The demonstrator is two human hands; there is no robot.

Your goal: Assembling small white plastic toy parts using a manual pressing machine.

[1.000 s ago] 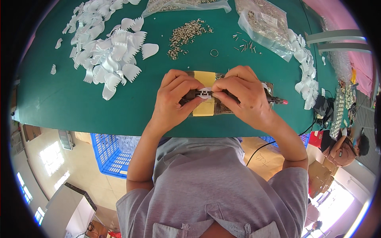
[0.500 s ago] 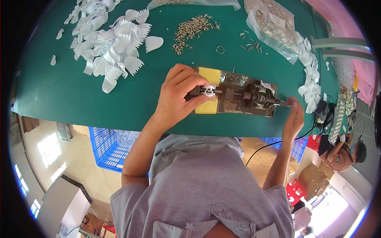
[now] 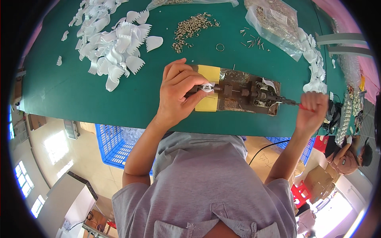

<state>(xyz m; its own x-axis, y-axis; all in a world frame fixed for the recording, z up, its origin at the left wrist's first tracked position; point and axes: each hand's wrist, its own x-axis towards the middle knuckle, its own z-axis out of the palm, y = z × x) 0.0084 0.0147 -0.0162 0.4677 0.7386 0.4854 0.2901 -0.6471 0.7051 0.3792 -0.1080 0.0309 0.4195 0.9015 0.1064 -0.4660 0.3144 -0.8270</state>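
Now the left hand [image 3: 178, 93] pinches a small white plastic piece [image 3: 206, 87] at the left end of the brown metal press [image 3: 242, 94], mid-desk on the green desk [image 3: 71, 99]. Right hand [image 3: 313, 111] is clenched around the press's red-tipped lever [image 3: 295, 104] at the right. White comb-shaped pieces [image 3: 113, 59] lie heaped far left.

table top [image 3: 79, 95]: green, matt, smooth
press tool [image 3: 246, 95]: dark, rusty metal, rough
white pieces [image 3: 115, 55]: thin plastic, a bit shiny
small rings [image 3: 190, 29]: shiny metal
bags [image 3: 274, 18]: clear, glossy plastic
crate [image 3: 115, 144]: blue plastic
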